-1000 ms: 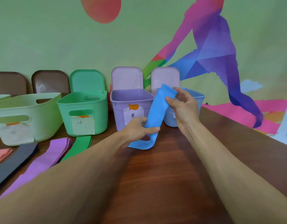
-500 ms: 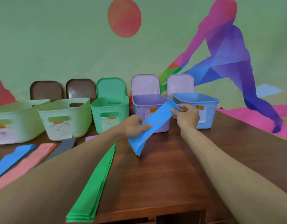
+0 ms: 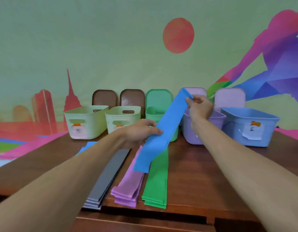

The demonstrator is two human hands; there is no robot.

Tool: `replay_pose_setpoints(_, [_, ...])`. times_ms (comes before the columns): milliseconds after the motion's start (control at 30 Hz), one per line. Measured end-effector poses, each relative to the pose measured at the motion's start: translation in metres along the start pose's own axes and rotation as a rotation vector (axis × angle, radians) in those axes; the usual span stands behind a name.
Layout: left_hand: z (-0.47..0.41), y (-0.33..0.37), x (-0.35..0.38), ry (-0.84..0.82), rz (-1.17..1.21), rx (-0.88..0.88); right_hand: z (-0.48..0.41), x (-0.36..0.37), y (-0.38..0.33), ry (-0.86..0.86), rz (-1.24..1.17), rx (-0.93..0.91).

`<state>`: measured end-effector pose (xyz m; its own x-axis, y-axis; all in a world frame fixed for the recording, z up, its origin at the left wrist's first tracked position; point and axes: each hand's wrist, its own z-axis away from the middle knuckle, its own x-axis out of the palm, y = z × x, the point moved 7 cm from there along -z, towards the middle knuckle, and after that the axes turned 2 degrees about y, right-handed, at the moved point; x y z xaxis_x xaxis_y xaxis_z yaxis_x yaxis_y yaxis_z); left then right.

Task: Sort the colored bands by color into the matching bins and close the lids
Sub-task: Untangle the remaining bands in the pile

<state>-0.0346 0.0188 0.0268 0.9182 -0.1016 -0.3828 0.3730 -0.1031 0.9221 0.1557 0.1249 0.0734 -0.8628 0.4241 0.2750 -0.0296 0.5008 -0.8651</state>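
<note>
Nearest you, at the edge of the dark wooden table (image 3: 195,173), three flat stacks of thin, limp bands lie side by side as long strips: a dark grey stack (image 3: 108,178), a lilac stack (image 3: 129,186) and a green stack (image 3: 157,181). A single blue strip (image 3: 85,147) lies further left, partly behind your forearm.

Above the stacks you hold the blue band (image 3: 163,131) off the table, sloping up to the right, its loose lower end hanging over the lilac and green stacks. Your left grip (image 3: 138,133) pinches it mid-length, thumb on the front face. Your right grip (image 3: 200,108) pinches its top end with curled fingers.

Behind stand five smooth moulded plastic bins with rounded corners: two pale green bins (image 3: 86,121), a green bin (image 3: 152,113), a lilac bin (image 3: 195,131) and a blue bin (image 3: 248,126), with their lids (image 3: 159,97) propped upright behind them.
</note>
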Motion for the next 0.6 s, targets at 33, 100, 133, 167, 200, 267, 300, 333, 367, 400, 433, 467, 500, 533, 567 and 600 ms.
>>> replay_pose_setpoints(33, [0.007,-0.002,-0.011,0.018,-0.004,0.009,0.005,0.01,-0.002,-0.014,-0.006,-0.004])
replay_pose_setpoints(100, [0.023,-0.006,-0.032,0.063,-0.041,0.017,0.021,0.028,-0.006,-0.044,-0.019,0.008])
replay_pose_setpoints(133, [0.031,-0.009,-0.042,0.091,-0.064,0.008,0.029,0.037,-0.007,-0.073,-0.024,0.014])
replay_pose_setpoints(167, [0.038,-0.013,-0.053,0.125,-0.082,-0.011,0.038,0.047,-0.007,-0.11,-0.03,0.022])
replay_pose_setpoints(200, [0.046,-0.018,-0.063,0.159,-0.097,-0.031,0.047,0.057,-0.006,-0.15,-0.039,0.035])
replay_pose_setpoints(267, [0.061,-0.029,-0.083,0.215,-0.105,-0.064,0.065,0.077,-0.001,-0.224,-0.062,0.075])
replay_pose_setpoints(300, [0.069,-0.035,-0.093,0.234,-0.087,-0.076,0.073,0.087,0.003,-0.253,-0.066,0.097])
replay_pose_setpoints(333, [0.077,-0.04,-0.103,0.248,-0.058,-0.088,0.081,0.097,0.006,-0.277,-0.066,0.119])
replay_pose_setpoints(367, [0.085,-0.047,-0.113,0.255,-0.031,-0.104,0.09,0.108,0.009,-0.3,-0.069,0.146])
replay_pose_setpoints(400, [0.093,-0.055,-0.122,0.261,-0.009,-0.122,0.098,0.119,0.014,-0.329,-0.074,0.182])
replay_pose_setpoints(433, [0.1,-0.063,-0.131,0.27,0.001,-0.145,0.107,0.131,0.019,-0.368,-0.095,0.229])
replay_pose_setpoints(467, [0.106,-0.072,-0.142,0.294,0.0,-0.172,0.117,0.144,0.024,-0.415,-0.13,0.296])
replay_pose_setpoints(500, [0.112,-0.081,-0.153,0.333,-0.012,-0.198,0.127,0.157,0.03,-0.465,-0.169,0.372])
replay_pose_setpoints(533, [0.118,-0.09,-0.165,0.38,-0.028,-0.221,0.139,0.17,0.034,-0.52,-0.19,0.44])
replay_pose_setpoints(567, [0.123,-0.099,-0.176,0.426,-0.034,-0.252,0.15,0.182,0.038,-0.58,-0.172,0.49])
replay_pose_setpoints(600, [0.128,-0.109,-0.185,0.456,-0.031,-0.288,0.16,0.195,0.044,-0.637,-0.136,0.519])
